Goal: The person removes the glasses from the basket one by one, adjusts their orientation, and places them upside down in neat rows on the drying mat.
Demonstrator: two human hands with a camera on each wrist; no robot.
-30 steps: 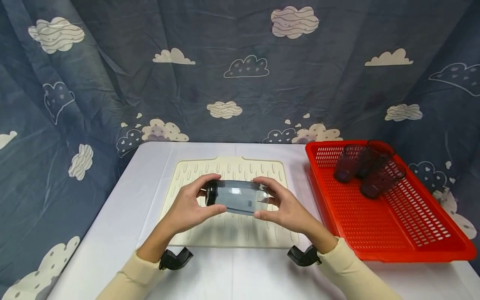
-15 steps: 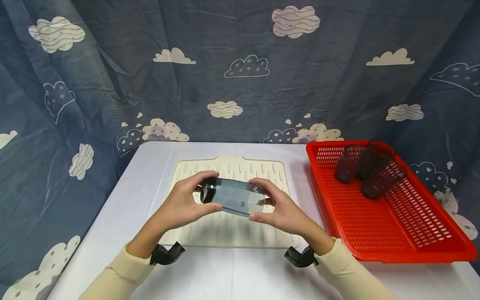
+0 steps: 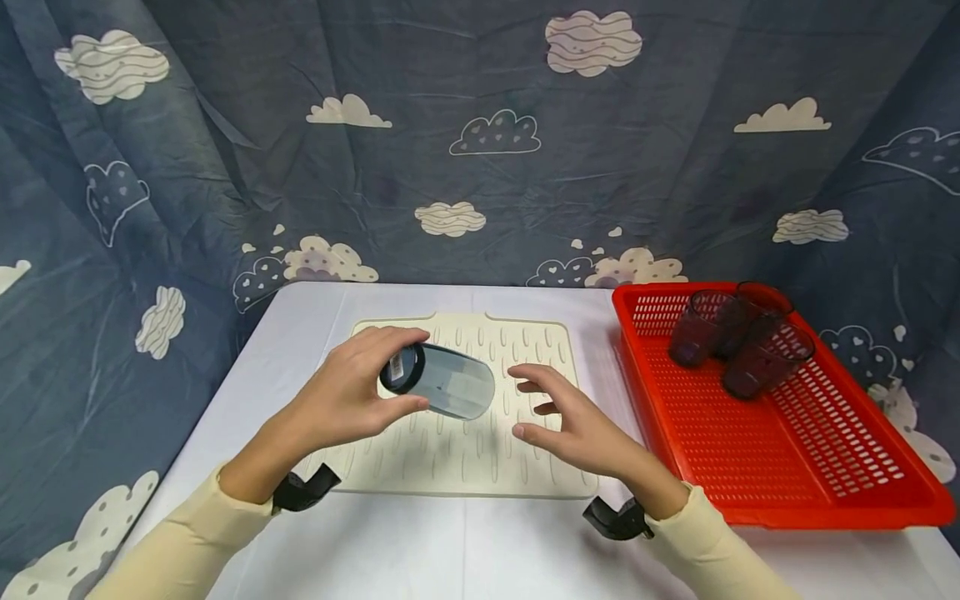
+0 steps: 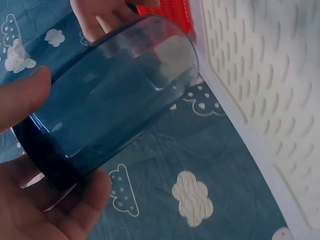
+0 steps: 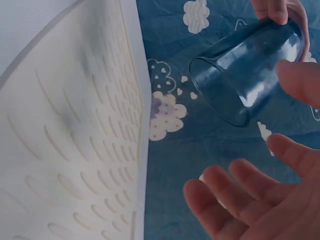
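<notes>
A bluish see-through drinking glass [image 3: 456, 383] is held tilted above the cream drying mat [image 3: 465, 467], its thick dark base toward the left and its rim toward the right. My left hand [image 3: 348, 387] grips it round the base end, thumb on the near side and fingers on the far side. In the left wrist view the glass [image 4: 115, 95] shows nothing inside it. Apart from the rim, my right hand [image 3: 577, 421] holds nothing, its fingers loosely spread. The right wrist view shows a gap between the glass [image 5: 250, 70] and the right hand's fingers [image 5: 250, 192].
To the right stands a red plastic basket [image 3: 735, 467] with slotted sides. Several dark purple-looking glasses [image 3: 757, 362] lean together in its back part. A white cloth [image 3: 420, 550] covers the table, and a blue cloud-print curtain [image 3: 375, 192] hangs behind.
My right hand has let go of the rim end and drawn slightly away. The left hand has moved left with the glass and turned it, so its base now faces more toward the head view.
</notes>
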